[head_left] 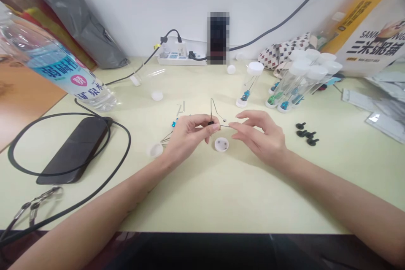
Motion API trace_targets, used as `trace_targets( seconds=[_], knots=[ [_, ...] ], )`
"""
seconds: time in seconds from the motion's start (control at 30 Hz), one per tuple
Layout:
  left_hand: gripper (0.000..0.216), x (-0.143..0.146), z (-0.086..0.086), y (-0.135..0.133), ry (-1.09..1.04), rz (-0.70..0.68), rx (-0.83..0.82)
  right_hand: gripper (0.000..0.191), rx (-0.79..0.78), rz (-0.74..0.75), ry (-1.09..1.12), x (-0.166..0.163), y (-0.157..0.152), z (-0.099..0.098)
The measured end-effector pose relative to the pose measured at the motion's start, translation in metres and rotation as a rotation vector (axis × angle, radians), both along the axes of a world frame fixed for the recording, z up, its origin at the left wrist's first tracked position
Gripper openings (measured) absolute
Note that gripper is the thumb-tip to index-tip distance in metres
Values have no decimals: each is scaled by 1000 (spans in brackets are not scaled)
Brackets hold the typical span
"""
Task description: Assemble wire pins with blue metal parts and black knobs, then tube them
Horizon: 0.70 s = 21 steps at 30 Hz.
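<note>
Tabletop (202, 198): was pale yellow-green; wall (133, 8), off-white. Held piece (211, 123) was black; bent wire (215, 112), largely grey. Round cap (222, 145) was white with dark spots. Four loose parts (312, 142) were black. Lone tube (251, 80) was clear, white-topped, with a blue insert (245, 95); clustered tubes (291, 86) were also clear and white-topped, with blue and green contents. Bottle label (63, 74) was blue with navy lettering and a pink oval. Phone (74, 152) and cable (129, 139) were black. Pouch (284, 52) bore dark and reddish diamonds on white. Printed bag (357, 57) was white and yellow-orange, with dark lettering.
</note>
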<state>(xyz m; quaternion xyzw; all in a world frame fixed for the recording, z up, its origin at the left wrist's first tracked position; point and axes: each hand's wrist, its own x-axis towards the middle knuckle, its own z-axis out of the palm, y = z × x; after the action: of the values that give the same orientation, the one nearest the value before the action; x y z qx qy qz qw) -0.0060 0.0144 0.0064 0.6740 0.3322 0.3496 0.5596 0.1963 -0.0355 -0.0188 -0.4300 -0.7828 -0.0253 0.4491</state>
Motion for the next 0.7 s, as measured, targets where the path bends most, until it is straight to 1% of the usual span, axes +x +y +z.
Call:
trace_targets(
  seconds=[0.13,0.2,0.53,0.7],
  knots=[
    [14,0,-1,-1,18,-32,-17,20,192,21,-135,4,0,-2],
    [15,1,-2,-1,32,-46,-19,19,233,31,-186,6,0,-3],
    [14,4,-6,-1,111,-50,5,23,209,-11,-245,8,-2,-3],
    [15,3,-6,-3,140,-33,43,24,224,-19,-261,8,-3,-5]
  ],
)
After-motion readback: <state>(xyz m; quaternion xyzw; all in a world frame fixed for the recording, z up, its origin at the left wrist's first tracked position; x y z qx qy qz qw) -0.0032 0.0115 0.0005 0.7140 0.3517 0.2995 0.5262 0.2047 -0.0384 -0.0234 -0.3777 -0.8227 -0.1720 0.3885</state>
